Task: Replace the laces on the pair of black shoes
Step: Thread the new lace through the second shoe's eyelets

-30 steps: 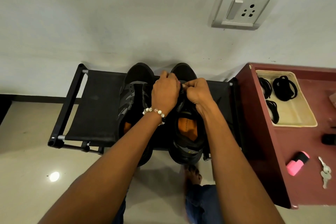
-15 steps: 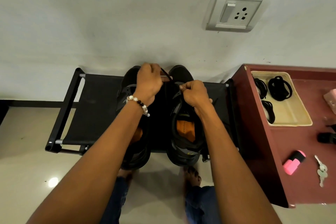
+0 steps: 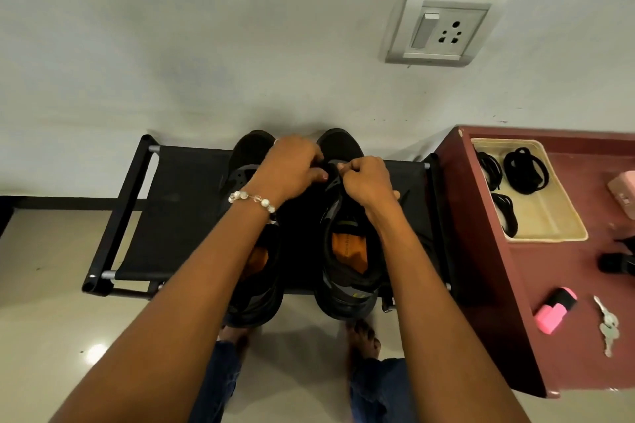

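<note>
Two black shoes with orange insoles stand side by side on a black fabric rack [image 3: 178,209], toes toward the wall. My left hand [image 3: 292,168], a bead bracelet on its wrist, reaches over the left shoe [image 3: 251,154] to the front of the right shoe [image 3: 347,271]. My right hand [image 3: 367,178] is curled over the same spot. Both hands pinch the black lace at the right shoe's forward eyelets; the lace itself is mostly hidden by the fingers.
A maroon table [image 3: 508,319] stands right of the rack. On it a cream tray [image 3: 549,227] holds coiled black laces [image 3: 525,172], with a pink highlighter [image 3: 555,309], keys [image 3: 608,326] and a black object [image 3: 615,263] nearby. A wall socket [image 3: 443,27] is above. Bare feet stand below the rack.
My left hand, which had pulled up and left over the left shoe with the lace, has come back right to meet my right hand at the right shoe.
</note>
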Demonstrator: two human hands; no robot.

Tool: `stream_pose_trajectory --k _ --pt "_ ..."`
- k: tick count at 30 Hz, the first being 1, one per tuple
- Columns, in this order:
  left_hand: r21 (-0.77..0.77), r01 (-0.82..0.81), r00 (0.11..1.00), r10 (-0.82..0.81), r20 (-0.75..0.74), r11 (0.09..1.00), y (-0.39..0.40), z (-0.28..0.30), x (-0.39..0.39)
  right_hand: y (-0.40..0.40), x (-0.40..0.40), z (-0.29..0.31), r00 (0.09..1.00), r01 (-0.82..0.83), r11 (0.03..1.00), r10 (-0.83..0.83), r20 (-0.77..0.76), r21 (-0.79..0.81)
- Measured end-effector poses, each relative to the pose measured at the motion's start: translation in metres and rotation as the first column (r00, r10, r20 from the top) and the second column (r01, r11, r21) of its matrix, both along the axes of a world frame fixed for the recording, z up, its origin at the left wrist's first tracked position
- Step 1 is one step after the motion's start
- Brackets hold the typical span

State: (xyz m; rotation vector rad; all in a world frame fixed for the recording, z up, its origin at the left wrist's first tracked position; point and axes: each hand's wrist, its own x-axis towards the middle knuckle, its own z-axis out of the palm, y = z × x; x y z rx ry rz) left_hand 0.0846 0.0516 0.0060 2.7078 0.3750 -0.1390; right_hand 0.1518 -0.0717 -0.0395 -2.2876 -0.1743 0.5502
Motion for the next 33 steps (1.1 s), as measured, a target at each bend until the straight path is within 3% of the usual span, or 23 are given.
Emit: stream_pose_trajectory --k 2,4,6,8,10,12,13,15,17,19,24,26,28,31,33 --pt "0.015 -0.043 0.999 0.044 -0.025 0.999 0.000 0.001 -0.001 0.000 0.000 -0.003 1.000 -0.004 1.000 0.004 0.006 0.004" --pt "-0.139 -0.176 0.981 0.185 0.059 0.975 0.005 0.002 -0.003 0.000 0.000 0.000 1.000 -0.016 1.000 0.016 0.004 0.007" --pt "-0.359 -0.313 0.911 0.385 0.149 0.879 0.011 0.007 -0.003 -0.003 0.001 0.003 0.999 -0.033 0.999 0.033 0.007 0.008" --pt "-0.613 -0.425 0.773 0.620 0.137 0.666 0.018 0.012 -0.002 -0.006 0.001 0.005 0.999 -0.034 0.999 0.034 0.006 0.011" --pt "-0.854 -0.397 0.576 0.816 0.053 0.336 0.028 0.016 -0.001 -0.006 0.000 0.006 1.000 -0.020 1.000 0.020 -0.004 -0.004" --pt "-0.989 -0.147 0.407 0.909 -0.086 -0.028 0.038 0.023 -0.003 -0.003 -0.003 0.008 1.000 -0.019 0.999 0.019 -0.002 -0.027" --pt "-0.987 -0.003 0.358 0.922 -0.149 -0.158 0.043 0.025 -0.005 -0.002 -0.004 0.008 1.000 -0.018 0.999 0.018 0.007 -0.039" --pt "-0.939 0.195 0.311 0.926 -0.215 -0.284 0.050 0.028 -0.008 0.001 -0.004 0.006 1.000 -0.008 0.999 0.009 0.015 -0.031" --pt "-0.924 0.243 0.302 0.928 -0.218 -0.296 0.052 0.027 -0.008 0.001 -0.004 0.007 1.000 -0.011 0.999 0.012 0.009 -0.037" --pt "-0.954 0.149 0.315 0.927 -0.202 -0.259 0.050 0.025 -0.007 -0.001 -0.003 0.009 1.000 -0.020 0.999 0.019 -0.015 -0.032" --pt "-0.930 0.054 0.551 0.787 -0.276 -0.364 0.037 0.023 -0.007 -0.011 0.001 0.014 0.996 0.034 0.980 -0.016 -0.091 0.198" --pt "-0.945 0.050 0.605 0.763 -0.229 -0.323 0.036 0.026 -0.007 -0.013 0.003 0.014 0.991 0.078 0.966 -0.050 -0.121 0.247" --pt "-0.962 0.115 0.561 0.815 -0.144 -0.250 0.043 0.032 -0.008 -0.015 0.004 0.016 0.985 0.128 0.956 -0.090 -0.149 0.265" --pt "-0.954 0.258 0.422 0.906 -0.032 -0.154 0.059 0.038 -0.014 -0.017 0.008 0.016 0.975 0.182 0.938 -0.134 -0.178 0.294" --pt "-0.987 0.159 0.402 0.914 0.054 -0.012 0.062 0.037 -0.017 -0.019 0.009 0.016 0.971 0.202 0.937 -0.155 -0.181 0.285"
